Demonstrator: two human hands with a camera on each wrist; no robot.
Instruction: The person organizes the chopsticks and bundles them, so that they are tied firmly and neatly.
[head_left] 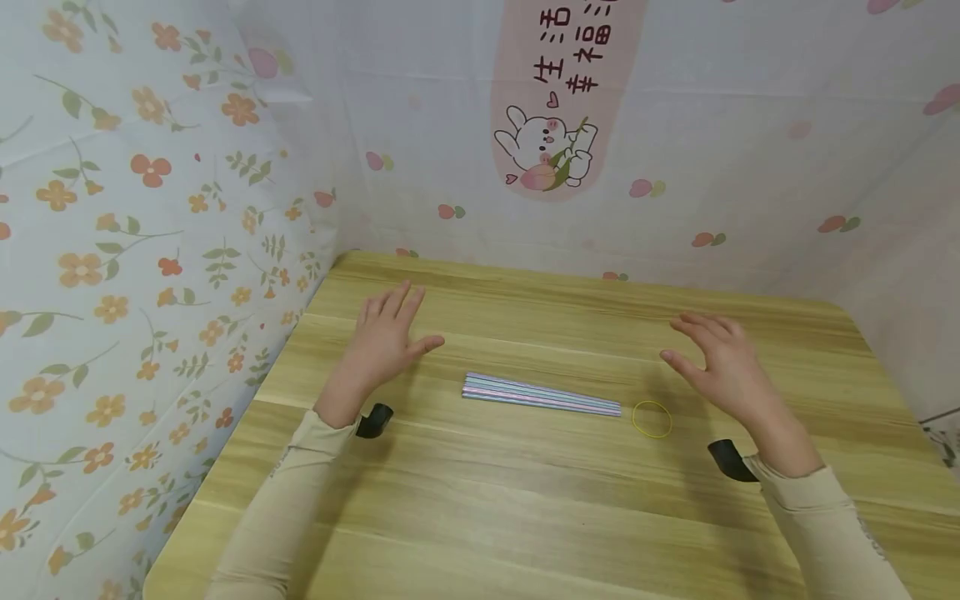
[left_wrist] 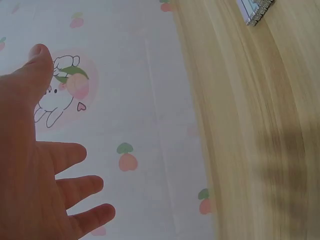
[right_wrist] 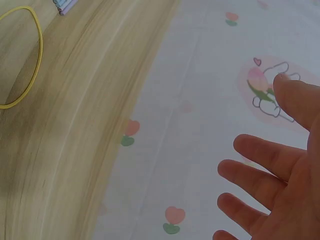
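Note:
Near the middle of the table lies a flat row of slim pastel sticks (head_left: 542, 395), like chopsticks, side by side and narrowing toward the right. Their wider ends (left_wrist: 260, 11) look silvery and patterned in the left wrist view. A thin yellow rubber band (head_left: 652, 419) lies as a loose ring just off their right tips; part of it also shows in the right wrist view. My left hand (head_left: 383, 340) is held above the table, left of the sticks, fingers spread and holding nothing. Over the right side, beyond the band, my right hand (head_left: 722, 367) is likewise extended with nothing in it.
The wooden table (head_left: 525, 517) has rounded far corners. A white curtain (head_left: 420, 167) with fruit prints and a rabbit picture hangs along its back edge. Flower-patterned cloth (head_left: 150, 267) borders the left side. Dark wrist cameras (head_left: 731, 461) stick out below both hands.

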